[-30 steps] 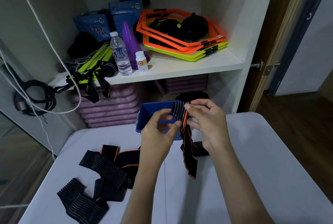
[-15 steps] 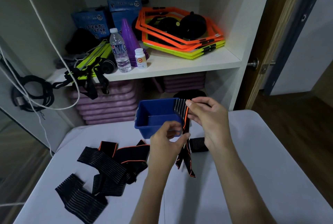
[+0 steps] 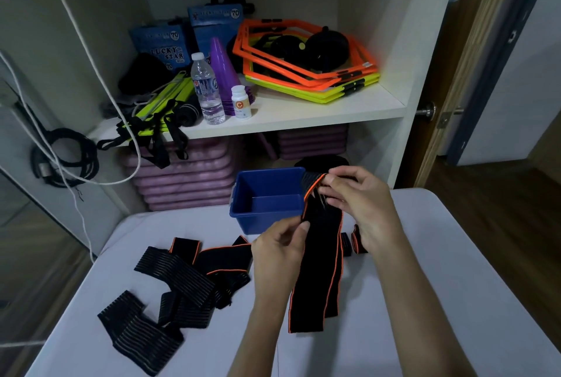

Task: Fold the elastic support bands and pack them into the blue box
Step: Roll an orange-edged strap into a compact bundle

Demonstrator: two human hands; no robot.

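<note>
A long black elastic band with orange edges (image 3: 318, 270) hangs doubled over in front of me. My right hand (image 3: 361, 206) pinches its folded top next to the blue box's right rim. My left hand (image 3: 279, 246) pinches the band's left edge a little lower. The blue box (image 3: 267, 194) stands open at the table's far edge, and the part of its inside that I see holds nothing. Several more black bands (image 3: 182, 279) lie loose in a heap on the white table (image 3: 425, 285) to the left. A small folded band (image 3: 353, 241) lies behind my right wrist.
Behind the table a white shelf (image 3: 303, 112) holds a water bottle (image 3: 208, 88), a small white jar (image 3: 241, 102), a purple cone stack, blue cartons and orange and yellow hexagon frames (image 3: 306, 61). Purple mats are stacked under it. A door stands at the right; cables hang at left.
The band has opened from a narrow twisted strip into a flat, wider hanging double length. My left hand has dropped from the top of the band to its left edge.
</note>
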